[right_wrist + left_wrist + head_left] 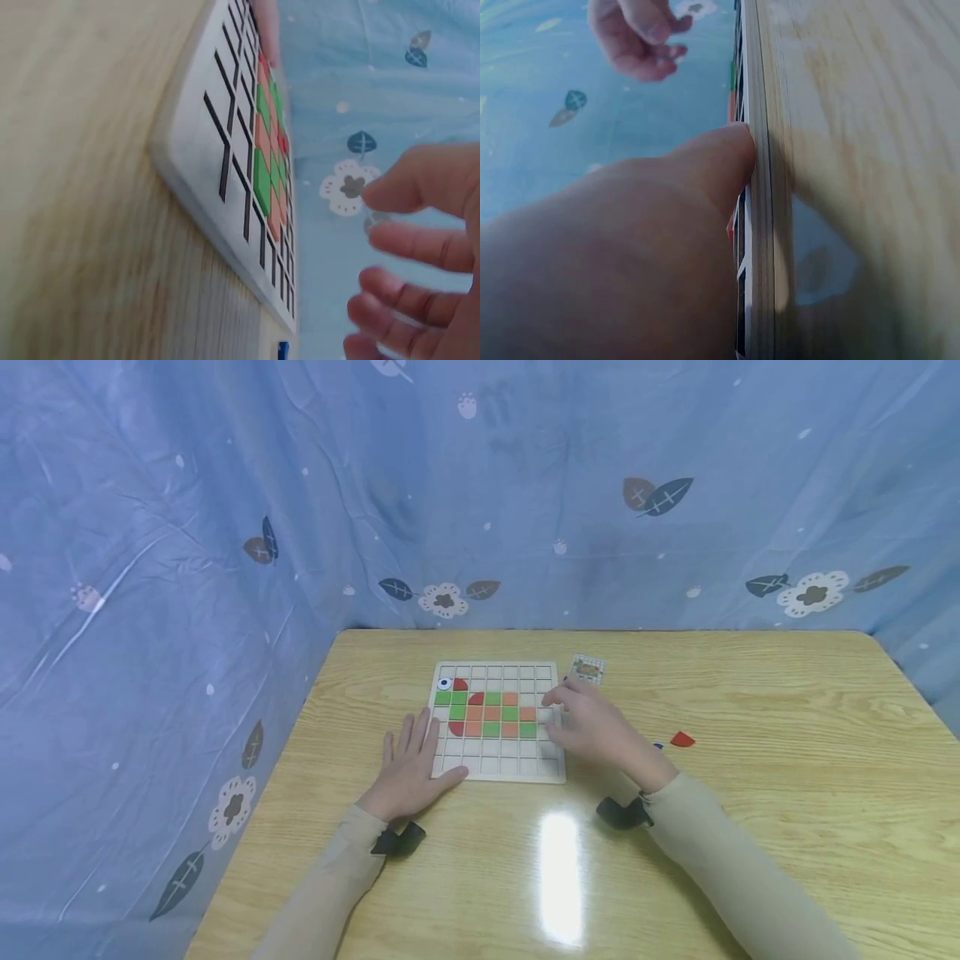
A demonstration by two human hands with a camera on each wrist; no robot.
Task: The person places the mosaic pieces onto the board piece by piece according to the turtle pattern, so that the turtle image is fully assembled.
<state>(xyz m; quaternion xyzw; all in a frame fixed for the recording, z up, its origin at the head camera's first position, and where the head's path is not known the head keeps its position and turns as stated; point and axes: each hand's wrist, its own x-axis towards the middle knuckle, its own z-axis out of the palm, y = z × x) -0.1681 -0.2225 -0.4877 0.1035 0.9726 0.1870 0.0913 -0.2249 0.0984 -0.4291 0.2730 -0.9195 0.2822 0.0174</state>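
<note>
A white grid board (498, 768) lies on the table, with green, orange and red pieces set in its squares. At its upper left is a white tile with an eye-like dark dot (445, 683). My left hand (405, 777) rests along the board's left edge and near corner, fingers spread and straight. Over the board's right edge hovers my right hand (592, 722). In the right wrist view, thumb and fingers of that right hand (427, 255) are apart, loosely bent, with nothing between them. The left wrist view shows the left thumb (716, 154) against the board's edge.
A small printed card (588, 669) lies behind the right hand, partly covered. To the right of that hand are a red quarter-round piece (682, 740) and a small blue piece (657, 746), partly hidden by the wrist. A patterned blue curtain (525, 502) hangs behind the wooden table (787, 760).
</note>
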